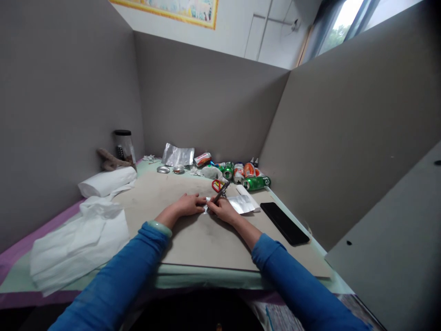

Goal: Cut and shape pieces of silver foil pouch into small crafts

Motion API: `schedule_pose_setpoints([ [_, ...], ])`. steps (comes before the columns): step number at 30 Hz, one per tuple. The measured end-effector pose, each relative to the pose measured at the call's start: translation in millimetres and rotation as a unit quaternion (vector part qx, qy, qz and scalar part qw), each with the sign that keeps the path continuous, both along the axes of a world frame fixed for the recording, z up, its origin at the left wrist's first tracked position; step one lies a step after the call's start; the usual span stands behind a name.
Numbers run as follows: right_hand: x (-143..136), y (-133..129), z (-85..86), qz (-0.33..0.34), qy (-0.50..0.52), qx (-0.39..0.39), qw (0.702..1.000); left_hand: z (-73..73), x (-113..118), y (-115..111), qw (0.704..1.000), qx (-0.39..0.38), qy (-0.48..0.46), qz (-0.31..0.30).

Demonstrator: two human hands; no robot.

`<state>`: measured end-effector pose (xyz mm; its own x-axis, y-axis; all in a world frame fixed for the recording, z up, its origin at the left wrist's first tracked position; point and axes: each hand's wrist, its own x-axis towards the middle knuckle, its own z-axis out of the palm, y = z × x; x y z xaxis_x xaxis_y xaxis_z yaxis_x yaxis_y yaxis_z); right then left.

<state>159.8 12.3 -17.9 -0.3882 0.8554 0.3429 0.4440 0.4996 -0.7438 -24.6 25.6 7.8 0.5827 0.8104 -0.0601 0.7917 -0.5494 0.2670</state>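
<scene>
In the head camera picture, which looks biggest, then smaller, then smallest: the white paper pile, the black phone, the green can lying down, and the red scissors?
1. White paper pile, by far the biggest, though it is also nearest the camera.
2. Black phone.
3. Green can.
4. Red scissors, partly hidden behind the right hand, so its place is unsure.

Cans (255,182) cluster at the far right, a phone (284,223) lies near right, tissue (77,243) spreads near left, and a jar (123,145) stands far left.
</scene>
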Motion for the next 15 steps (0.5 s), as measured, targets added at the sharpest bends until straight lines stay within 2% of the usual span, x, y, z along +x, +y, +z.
schedule_pose_setpoints([
  [10, 5.0, -5.8, 5.2, 0.074, 0.052, -0.083, 0.992, 0.0, -0.6, -0.2, 1.000, -0.001, 0.008, -0.009],
  [12, 5.2, -5.9, 5.3, 0.047, 0.071, -0.093, 0.992, -0.1, -0.7, 0.1, 1.000, 0.003, 0.010, -0.012],
  [15, 4.7, -4.5, 3.4, -0.020, 0.079, -0.042, 0.996, -0.1, -0.7, 0.4, 1.000, 0.005, 0.015, -0.012],
])
